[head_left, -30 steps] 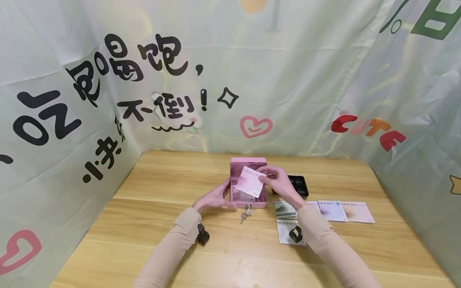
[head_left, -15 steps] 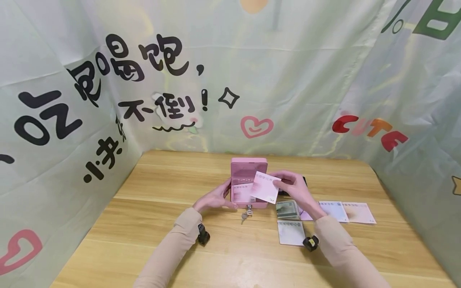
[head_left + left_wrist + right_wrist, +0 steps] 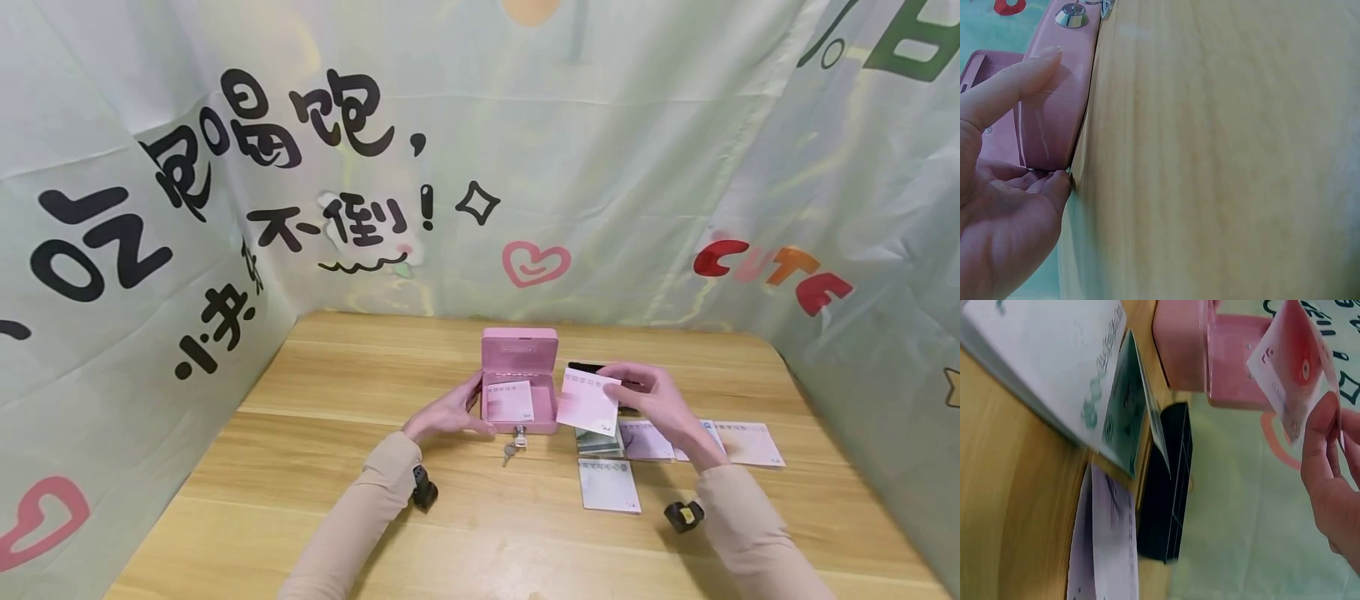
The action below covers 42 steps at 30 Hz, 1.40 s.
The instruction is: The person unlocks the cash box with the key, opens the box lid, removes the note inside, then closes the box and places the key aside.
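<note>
A pink cash box [image 3: 519,354] stands on the table with its lid raised. One pink banknote [image 3: 510,402] lies in its left part. My left hand [image 3: 447,412] holds the box at its front left corner; in the left wrist view the thumb lies on the front face of the box [image 3: 1060,112] and the fingers curl against its side. My right hand [image 3: 651,398] pinches a pink banknote [image 3: 589,402] by its right edge, just right of the box. In the right wrist view this folded banknote [image 3: 1294,369] is between thumb and fingers.
Keys [image 3: 510,452] hang from the box's lock. A black tray [image 3: 584,367] sits behind the right hand, partly hidden. On the right lie green banknotes [image 3: 598,446], purple ones [image 3: 645,442], an orange-pink one [image 3: 756,444] and, nearer, a pale one [image 3: 609,485].
My right hand has carried the pink banknote from above the box out to the right, uncovering the one inside. The left hand has stayed at the box corner.
</note>
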Tool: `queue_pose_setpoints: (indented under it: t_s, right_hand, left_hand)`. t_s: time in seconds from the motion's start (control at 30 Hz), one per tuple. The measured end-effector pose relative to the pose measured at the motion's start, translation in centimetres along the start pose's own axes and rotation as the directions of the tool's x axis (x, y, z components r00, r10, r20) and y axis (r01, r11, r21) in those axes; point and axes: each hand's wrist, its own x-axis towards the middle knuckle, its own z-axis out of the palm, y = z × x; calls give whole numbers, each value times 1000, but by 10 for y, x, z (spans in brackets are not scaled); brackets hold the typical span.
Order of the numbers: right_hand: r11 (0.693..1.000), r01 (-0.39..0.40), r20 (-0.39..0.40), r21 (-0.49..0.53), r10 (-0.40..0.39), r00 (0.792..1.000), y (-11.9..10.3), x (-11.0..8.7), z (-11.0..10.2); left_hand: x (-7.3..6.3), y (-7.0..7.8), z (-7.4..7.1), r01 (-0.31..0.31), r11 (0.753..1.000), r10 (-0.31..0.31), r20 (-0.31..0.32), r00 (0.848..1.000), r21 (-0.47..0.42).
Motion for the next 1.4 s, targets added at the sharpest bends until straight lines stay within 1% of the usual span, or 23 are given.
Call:
queue_pose_setpoints:
  t_s: [0.17, 0.27, 0.43, 0.63, 0.87, 1.03, 1.2, 1.27, 1.4]
  right_hand:
    - [999, -15, -2, -48, 15, 1000, 4, -7, -11]
    - [998, -25, 7, -60, 25, 1000, 6, -12, -18]
    - [997, -32, 16, -74, 33, 999, 6, -20, -30]
    - [994, -37, 40, -106, 42, 998, 13, -27, -44]
    - [994, -57, 63, -96, 64, 996, 20, -34, -54]
    - [987, -84, 56, -135, 92, 994, 23, -39, -61]
    - [976, -108, 56, -192, 120, 991, 27, -43, -67]
    - [974, -98, 60, -206, 113, 992, 28, -44, -69]
    - [972, -77, 72, -222, 95, 993, 30, -47, -72]
  left_hand:
    - [0, 0, 0, 16, 1000, -16, -3, 1000, 17]
    - [0, 0, 0, 23, 1000, -22, -8, 1000, 10]
    - [0, 1, 0, 14, 1000, -14, -5, 1000, 0]
    - [-1, 3, 0, 10, 1000, -10, -8, 1000, 0]
    - [-3, 4, 1, 34, 999, -34, -19, 999, -5]
    - [-3, 4, 2, 45, 999, -46, -25, 999, -14]
    - [-2, 4, 1, 32, 999, -32, -20, 999, -1]
    - [-2, 4, 1, 18, 1000, -18, -11, 1000, 0]
    - [-2, 4, 0, 12, 1000, -12, -6, 1000, -1]
